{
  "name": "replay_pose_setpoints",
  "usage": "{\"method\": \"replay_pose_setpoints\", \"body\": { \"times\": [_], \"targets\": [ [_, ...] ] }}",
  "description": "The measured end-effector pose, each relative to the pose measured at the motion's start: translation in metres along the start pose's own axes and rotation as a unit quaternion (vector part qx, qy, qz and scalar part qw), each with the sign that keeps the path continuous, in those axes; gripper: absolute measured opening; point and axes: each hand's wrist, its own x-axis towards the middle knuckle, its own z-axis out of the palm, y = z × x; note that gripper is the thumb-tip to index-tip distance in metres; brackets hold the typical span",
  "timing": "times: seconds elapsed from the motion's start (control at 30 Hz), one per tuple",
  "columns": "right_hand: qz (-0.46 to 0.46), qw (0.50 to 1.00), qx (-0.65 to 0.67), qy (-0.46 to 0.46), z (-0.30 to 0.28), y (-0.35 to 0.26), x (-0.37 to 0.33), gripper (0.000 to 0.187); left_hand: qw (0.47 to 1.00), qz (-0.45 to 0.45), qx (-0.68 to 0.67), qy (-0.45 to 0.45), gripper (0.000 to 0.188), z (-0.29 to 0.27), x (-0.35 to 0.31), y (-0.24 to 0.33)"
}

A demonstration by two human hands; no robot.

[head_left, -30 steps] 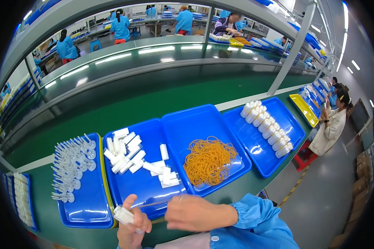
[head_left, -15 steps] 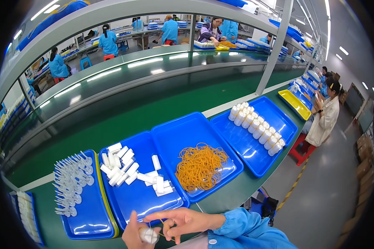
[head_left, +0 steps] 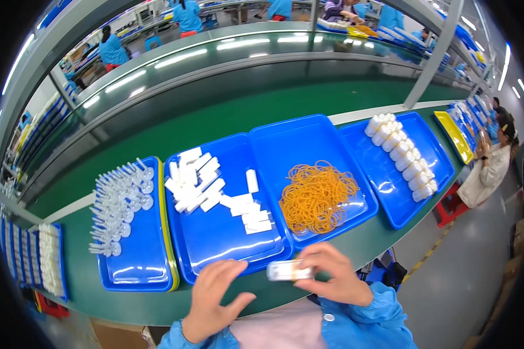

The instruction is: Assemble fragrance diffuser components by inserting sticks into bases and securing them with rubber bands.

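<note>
My right hand pinches a small white cylinder by its right end, held level above the table's front part. An orange band shows round the cylinder beside my fingertips; motion blurs the detail. To its left, my left hand has its fingers apart and holds nothing. In front of my hands, a blue tray carries white blocks or rolls in a loose heap. Just right of it, another blue tray holds a pile of orange rubber bands.
On the left, a blue tray holds clear plastic pieces with thin stems. A blue tray on the right bears rows of white cylinders. Behind runs a green conveyor belt. A grey post rises beyond; a person sits at far right.
My hands have moved apart. My left hand has let go of the white cylinder, which is now in my right hand with the band round it. The view has shifted.
</note>
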Motion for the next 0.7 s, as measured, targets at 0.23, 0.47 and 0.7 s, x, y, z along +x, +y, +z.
{"method": "replay_pose_setpoints", "body": {
  "times": [0.23,0.47,0.7],
  "targets": [
    [0.045,0.993,0.029,0.102,-0.024,0.018,-0.037,0.034,0.991,0.114,0.042,0.055,0.024,0.000,0.112,-0.011],
    [0.012,0.993,0.020,0.113,-0.031,0.024,-0.047,0.034,0.941,0.192,0.276,-0.026,0.012,0.082,0.215,-0.056],
    [0.054,0.986,0.039,0.155,-0.054,0.044,-0.064,0.036,0.925,0.193,0.314,-0.093,0.012,0.100,0.239,-0.058]
  ]
}}
